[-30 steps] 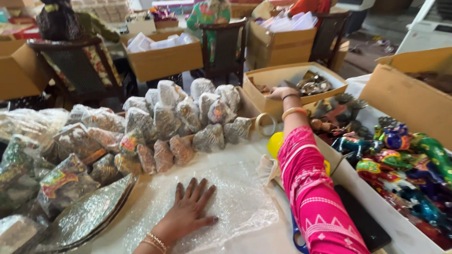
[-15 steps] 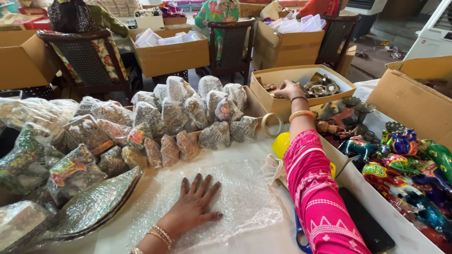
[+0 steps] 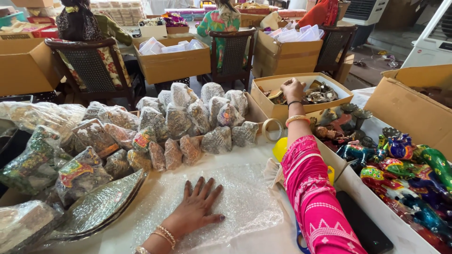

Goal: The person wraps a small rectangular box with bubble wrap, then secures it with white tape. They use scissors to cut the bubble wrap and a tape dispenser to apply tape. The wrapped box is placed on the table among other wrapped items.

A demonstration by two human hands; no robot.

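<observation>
Table: left hand [image 3: 200,209] splayed flat on bubble wrap [image 3: 245,207] (lying crosswise), right hand [image 3: 293,89] curled in box [image 3: 275,109].

At my ten o'clock sit wrapped parcels [image 3: 188,117]; painted animal figurines [image 3: 400,164] at three; wooden chairs [image 3: 89,66] at twelve.

Bright even daylight, sharp, wide-angle edge distortion

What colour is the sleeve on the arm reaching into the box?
Bright pink sleeve with white patterns, in the head view.
</observation>
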